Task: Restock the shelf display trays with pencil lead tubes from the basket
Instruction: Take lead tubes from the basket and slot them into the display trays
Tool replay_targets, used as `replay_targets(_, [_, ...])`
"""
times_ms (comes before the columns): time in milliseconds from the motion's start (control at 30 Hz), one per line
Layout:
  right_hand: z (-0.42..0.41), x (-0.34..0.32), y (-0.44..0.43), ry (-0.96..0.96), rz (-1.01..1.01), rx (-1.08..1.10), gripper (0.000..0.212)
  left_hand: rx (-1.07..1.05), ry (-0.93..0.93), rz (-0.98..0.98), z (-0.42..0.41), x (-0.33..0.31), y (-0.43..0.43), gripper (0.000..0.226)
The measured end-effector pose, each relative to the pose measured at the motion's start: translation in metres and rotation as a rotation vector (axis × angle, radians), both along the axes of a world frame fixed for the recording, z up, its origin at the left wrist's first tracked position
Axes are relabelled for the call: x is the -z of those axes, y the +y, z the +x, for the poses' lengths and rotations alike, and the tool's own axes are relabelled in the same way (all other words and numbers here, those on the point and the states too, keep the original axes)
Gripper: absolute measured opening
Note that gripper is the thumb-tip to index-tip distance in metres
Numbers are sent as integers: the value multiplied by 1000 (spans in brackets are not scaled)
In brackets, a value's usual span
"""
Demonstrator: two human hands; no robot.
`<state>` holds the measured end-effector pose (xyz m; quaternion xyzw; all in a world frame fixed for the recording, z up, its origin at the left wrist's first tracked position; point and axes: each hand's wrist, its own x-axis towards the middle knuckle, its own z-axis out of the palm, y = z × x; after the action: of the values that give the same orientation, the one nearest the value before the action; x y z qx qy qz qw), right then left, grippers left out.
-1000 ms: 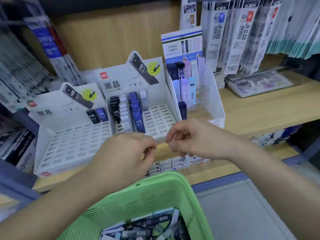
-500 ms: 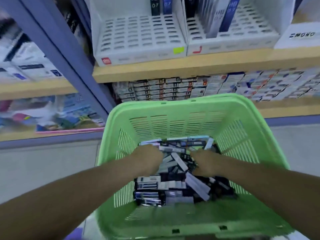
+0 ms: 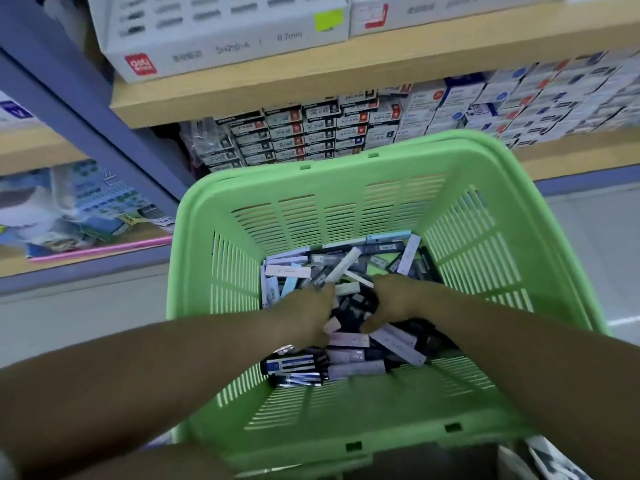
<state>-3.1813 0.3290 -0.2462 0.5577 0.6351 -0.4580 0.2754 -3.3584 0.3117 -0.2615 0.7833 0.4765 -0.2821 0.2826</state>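
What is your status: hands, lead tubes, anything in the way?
Left hand and right hand both down in green basket, grips unclear. Pencil lead tubes heaped loose beneath. Nothing blocking.

The green slatted basket (image 3: 311, 220) is sitting open in front of me, just below the shelf edge. The lead tubes (image 3: 349, 367) are lying loose on its bottom, slim flat cases in white, black, dark blue and pale blue, crossing at all angles. One white tube (image 3: 343, 270) is tilting up over the others. Above, a white slotted tray (image 3: 221, 46) marked 0.7mm is standing at the shelf edge, with a second tray (image 3: 433, 15) touching its right side.
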Motion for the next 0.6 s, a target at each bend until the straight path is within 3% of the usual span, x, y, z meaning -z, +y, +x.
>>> replay_targets(100, [4,0,0,60,-62,112,35,-28,28,-85,-1,-6,13,78])
replay_targets(167, [7,-2,-1,71,-73,149,38,-79,23,-94,-3,-8,19,70])
replay_targets(267, [11,-10,5,94,-80,216,25,-169,18,-57,-5,-11,31,33])
replay_targets(367, [19,-21,13,174,-59,373,17,-328,-92,-65,1,-19,45,16])
replay_targets(433, [24,-23,16,277,-73,561,9,-442,-174,-129,5,-24,51,45])
replay_targets(467, [25,-25,16,329,-74,663,4,-475,-217,-139,7,-25,53,44])
replay_targets(533, [25,-29,12,383,-81,866,6,-503,-280,-128,7,-30,57,9])
replay_targets(600, [22,-32,5,418,-79,1028,11,-581,-353,-163,7,-35,62,32])
